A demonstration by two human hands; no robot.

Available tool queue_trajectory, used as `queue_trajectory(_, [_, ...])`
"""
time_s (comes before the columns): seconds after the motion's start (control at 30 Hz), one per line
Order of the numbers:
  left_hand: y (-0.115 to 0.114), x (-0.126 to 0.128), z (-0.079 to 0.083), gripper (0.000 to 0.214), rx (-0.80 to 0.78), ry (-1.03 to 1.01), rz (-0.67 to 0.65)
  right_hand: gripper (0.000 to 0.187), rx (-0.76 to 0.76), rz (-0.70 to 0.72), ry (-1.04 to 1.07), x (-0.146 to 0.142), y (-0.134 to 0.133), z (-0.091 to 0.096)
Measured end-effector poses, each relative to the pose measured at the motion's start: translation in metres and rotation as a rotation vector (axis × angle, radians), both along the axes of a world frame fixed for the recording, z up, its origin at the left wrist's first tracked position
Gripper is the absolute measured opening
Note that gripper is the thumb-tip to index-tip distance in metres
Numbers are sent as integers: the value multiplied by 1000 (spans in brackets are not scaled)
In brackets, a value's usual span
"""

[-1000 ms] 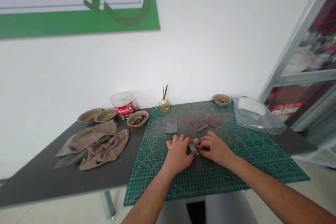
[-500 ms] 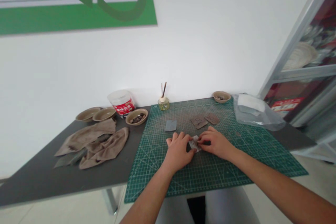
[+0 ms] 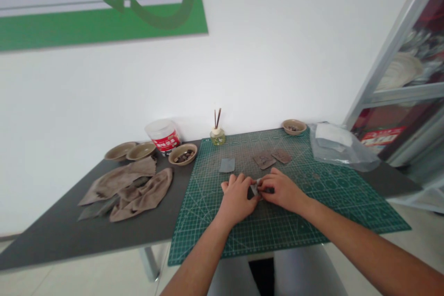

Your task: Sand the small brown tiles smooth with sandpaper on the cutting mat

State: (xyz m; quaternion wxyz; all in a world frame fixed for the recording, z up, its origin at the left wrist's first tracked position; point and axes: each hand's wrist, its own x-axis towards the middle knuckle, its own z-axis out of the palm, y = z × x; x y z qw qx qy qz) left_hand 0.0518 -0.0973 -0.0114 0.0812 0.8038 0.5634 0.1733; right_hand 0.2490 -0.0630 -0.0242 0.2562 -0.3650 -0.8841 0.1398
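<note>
Head view. Lower centre: left hand (image 3: 238, 198), thumb and index finger curved in, holding left side of small grey piece (image 3: 254, 189); other fingers loosely spread. Just right of it: right hand (image 3: 281, 190), fingertips drawn close together, pinching right side of same piece. Grey piece between both sets of fingertips, partly hidden; cannot tell exact shape or whether folded.

Under both hands: green cutting mat (image 3: 277, 233), gridded, across centre and lower right of frame. Above hands, still on mat: grey square (image 3: 227, 165) at left, flat; two brown patches at right, near patch (image 3: 264, 160) and far patch (image 3: 281, 156), side by side, near one with markings, too blurred to read.

Mat's back edge, centre: reed diffuser (image 3: 218, 138), two dark sticks upright. Farther right: small bowl (image 3: 294, 132) with dark bits inside; then clear plastic bag (image 3: 354, 157) with white contents.

Centre left, on dark table (image 3: 86, 238): bowl (image 3: 172, 160) of small dark pieces, just beside tub (image 3: 166, 142) with red label; two more bowls farther left; in front, crumpled brown cloth (image 3: 149, 199).
</note>
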Motion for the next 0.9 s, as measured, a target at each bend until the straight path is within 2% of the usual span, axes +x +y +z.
queue_trajectory(0.07, [0, 0, 0, 27, 9, -11, -17, 3, -13, 35, -17, 2, -1, 1])
queue_trajectory(0.27, [0, -1, 1, 31, 16, -92, -13, 6, 31, -22, 27, -3, 1, -1])
queue_trajectory(0.37, [2, -5, 1, 22, 7, -189, -7, 11, 74, -18, 140, -11, 0, -1])
queue_trajectory(0.47, [5, -9, 1, 21, -24, -292, -26, 12, 95, -31, 256, -16, -1, -1])
queue_trajectory(0.6, [10, -14, -1, 17, -28, -402, -46, 9, 86, -46, 309, -21, -3, -1])
queue_trajectory(0.67, [11, -16, -3, 15, -4, -440, -29, 19, 68, -91, 293, -23, -5, -1])
queue_trajectory(0.8, [16, -20, -7, 14, 71, -600, 87, 56, 16, -194, 142, -18, -6, -2])
queue_trajectory(0.9, [18, -24, -10, 15, 92, -723, 183, 59, -29, -177, 5, -12, -4, -3])
